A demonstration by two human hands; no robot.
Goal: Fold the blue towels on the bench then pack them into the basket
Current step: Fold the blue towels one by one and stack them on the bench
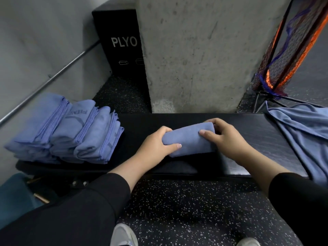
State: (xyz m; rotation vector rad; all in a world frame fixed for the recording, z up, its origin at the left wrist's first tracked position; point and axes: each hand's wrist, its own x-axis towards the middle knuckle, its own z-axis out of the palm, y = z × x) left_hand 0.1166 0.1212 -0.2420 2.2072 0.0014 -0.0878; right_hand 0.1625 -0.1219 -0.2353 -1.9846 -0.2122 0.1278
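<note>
head view: both hands' fingers (206, 133) grip folded towel (190, 139) on bench (266, 139).

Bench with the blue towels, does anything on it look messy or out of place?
Mostly tidy. The folded towels sit in neat stacks at the left end, and both hands hold a folded towel mid-bench. The one untidy thing is an unfolded towel lying crumpled at the bench's right end, spilling over its edge.

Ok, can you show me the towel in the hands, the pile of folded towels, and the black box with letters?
Towel (188, 139), head view, middle of its folded top, between both hands.
Pile of folded towels (67, 128), head view, top of the middle stack.
Black box (122, 41), head view, on its white letters.
</note>
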